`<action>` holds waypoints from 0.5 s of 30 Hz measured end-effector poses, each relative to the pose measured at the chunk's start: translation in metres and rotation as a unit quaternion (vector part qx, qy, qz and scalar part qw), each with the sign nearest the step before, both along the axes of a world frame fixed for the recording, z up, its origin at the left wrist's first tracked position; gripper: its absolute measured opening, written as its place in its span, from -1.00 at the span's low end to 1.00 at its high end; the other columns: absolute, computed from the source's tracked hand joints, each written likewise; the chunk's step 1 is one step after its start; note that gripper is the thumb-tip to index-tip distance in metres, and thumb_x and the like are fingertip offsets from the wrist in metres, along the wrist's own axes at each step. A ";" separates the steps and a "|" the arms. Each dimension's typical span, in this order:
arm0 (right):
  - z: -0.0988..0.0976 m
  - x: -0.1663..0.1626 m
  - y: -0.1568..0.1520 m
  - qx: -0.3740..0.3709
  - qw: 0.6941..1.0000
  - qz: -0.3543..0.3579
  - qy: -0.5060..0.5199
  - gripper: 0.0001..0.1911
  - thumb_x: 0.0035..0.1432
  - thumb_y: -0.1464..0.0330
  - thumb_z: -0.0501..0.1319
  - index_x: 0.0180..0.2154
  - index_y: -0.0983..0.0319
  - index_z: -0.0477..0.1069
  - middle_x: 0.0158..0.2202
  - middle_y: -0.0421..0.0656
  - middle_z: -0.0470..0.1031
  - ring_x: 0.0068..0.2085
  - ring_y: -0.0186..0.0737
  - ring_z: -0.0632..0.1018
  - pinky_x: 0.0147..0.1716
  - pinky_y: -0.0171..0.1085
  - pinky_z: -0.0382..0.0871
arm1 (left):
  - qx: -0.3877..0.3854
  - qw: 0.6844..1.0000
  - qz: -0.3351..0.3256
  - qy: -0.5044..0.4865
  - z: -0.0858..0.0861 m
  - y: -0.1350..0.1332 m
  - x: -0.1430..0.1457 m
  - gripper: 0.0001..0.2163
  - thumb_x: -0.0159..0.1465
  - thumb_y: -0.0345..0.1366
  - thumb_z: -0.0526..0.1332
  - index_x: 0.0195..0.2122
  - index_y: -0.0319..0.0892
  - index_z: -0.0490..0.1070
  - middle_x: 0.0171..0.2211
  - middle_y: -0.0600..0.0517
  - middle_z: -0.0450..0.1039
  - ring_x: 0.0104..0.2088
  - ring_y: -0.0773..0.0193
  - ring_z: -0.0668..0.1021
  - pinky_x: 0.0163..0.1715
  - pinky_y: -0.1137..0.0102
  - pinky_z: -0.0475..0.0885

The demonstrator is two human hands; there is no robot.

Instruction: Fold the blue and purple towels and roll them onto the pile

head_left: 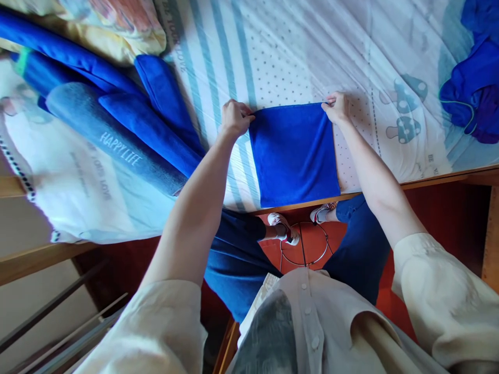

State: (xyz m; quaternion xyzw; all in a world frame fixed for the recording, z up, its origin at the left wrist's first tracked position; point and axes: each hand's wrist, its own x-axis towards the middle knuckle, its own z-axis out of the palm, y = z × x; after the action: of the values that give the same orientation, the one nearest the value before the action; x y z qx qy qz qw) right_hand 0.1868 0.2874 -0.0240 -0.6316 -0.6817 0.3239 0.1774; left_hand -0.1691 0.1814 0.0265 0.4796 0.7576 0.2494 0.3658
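A blue cloth [294, 156] lies spread in a near-square on the bed, its near edge along the wooden bed edge. My left hand [236, 117] pinches its far left corner between thumb and fingers. At the far right corner, my right hand [337, 106] grips the cloth the same way. The far edge runs fairly straight between both hands, and slight creases cross the right half. Beneath it is a patterned bed sheet [280, 62] with stripes and dots.
Rolled or folded blue cloths [152, 124] lie on the left beside a pillow [128, 192]. A crumpled blue cloth pile [471, 88] sits at the far right. The wooden bed edge [429, 182] runs in front of my legs. A round metal frame [306, 262] shows on the red floor.
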 end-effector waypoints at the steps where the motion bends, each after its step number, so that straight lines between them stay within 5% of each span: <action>1: 0.001 0.000 0.002 -0.006 1.000 0.016 -0.009 -0.52 0.41 0.01 0.22 -0.04 0.31 0.55 -0.11 -0.10 0.58 0.12 -0.03 0.64 0.28 0.07 0.43 | -0.016 1.000 -0.013 0.012 0.007 0.002 0.001 -0.86 0.18 -0.37 0.43 -0.26 -0.21 0.52 -0.22 -0.03 0.54 0.18 0.01 0.51 0.42 0.13 0.26; 5: 0.009 -0.002 0.011 -0.035 0.997 0.041 -0.046 -0.57 0.36 0.06 0.33 -0.03 0.31 0.54 -0.06 -0.06 0.58 0.13 0.01 0.62 0.29 0.07 0.44 | -0.058 0.992 -0.044 0.104 0.038 0.010 0.005 -0.91 0.30 -0.47 0.36 -0.19 -0.26 0.49 -0.07 -0.09 0.56 0.24 -0.02 0.43 0.44 0.05 0.18; 8: 0.018 -0.014 -0.002 0.025 0.997 0.048 -0.050 -0.48 0.49 -0.02 0.13 0.11 0.27 0.50 0.13 -0.01 0.51 0.33 0.14 0.47 0.38 0.17 0.33 | -0.017 0.988 -0.018 0.154 0.051 0.004 0.018 -0.82 0.40 -0.47 0.25 0.01 -0.28 0.45 0.15 -0.16 0.49 0.35 -0.05 0.32 0.46 -0.02 0.12; 11: 0.025 -0.033 -0.046 0.089 0.988 0.104 -0.068 -0.37 0.56 -0.03 -0.11 0.34 0.19 0.34 0.41 0.01 0.30 0.52 0.18 0.21 0.49 0.20 0.13 | 0.070 0.986 -0.038 0.144 0.048 -0.022 0.043 -0.66 0.47 -0.35 0.16 0.25 -0.22 0.37 0.38 -0.15 0.31 0.45 -0.04 0.22 0.51 -0.02 0.00; 15: 0.034 -0.038 -0.096 0.065 0.965 0.237 -0.095 -0.30 0.53 -0.04 -0.09 0.52 0.11 0.10 0.57 -0.09 0.07 0.60 0.11 0.00 0.57 0.23 -0.16 | 0.096 0.983 -0.148 0.059 0.026 -0.058 0.060 -0.41 0.43 0.08 0.16 0.38 -0.14 0.32 0.52 -0.08 0.14 0.58 -0.03 -0.02 0.57 0.04 -0.17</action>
State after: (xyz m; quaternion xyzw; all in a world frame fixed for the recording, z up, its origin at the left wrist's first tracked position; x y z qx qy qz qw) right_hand 0.1493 0.1912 0.0099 -0.4669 -0.8454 0.2497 0.0706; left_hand -0.1095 0.1236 0.0528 0.6330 0.6713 0.2352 0.3056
